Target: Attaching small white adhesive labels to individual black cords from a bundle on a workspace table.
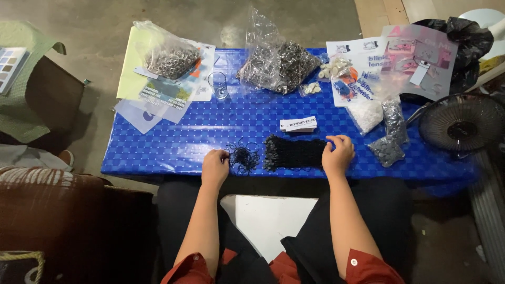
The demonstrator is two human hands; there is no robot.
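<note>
From the head view I look straight down on a blue checked worktop (173,147) with both of my hands at its near edge. My left hand (215,167) is curled into a loose fist, its fingertips touching a small tangle of loose black cords (243,156); I cannot tell whether it actually pinches one of them. My right hand (338,153) rests with bent fingers on the right end of a dense black bundle of cords (292,153), which lies flat along the near edge, just beside the loose tangle and between my two hands. Just behind the bundle sits a small white label card (298,124). Further back, a clear bag of metal rings (171,57) lies on some printed paper sheets (158,94) at the left, a small clear glass (218,84) stands upright near it, and a larger clear bag of dark metal parts (279,63) sits in the middle. To the right there are a small bag of white pieces (335,67), a printed sheet (363,63), a bag of white beads (367,114) and a bag of grey metal pieces (387,149). A black fan grille (462,123) stands beyond the right end of the worktop. My red cuffs show at the bottom of the view.
</note>
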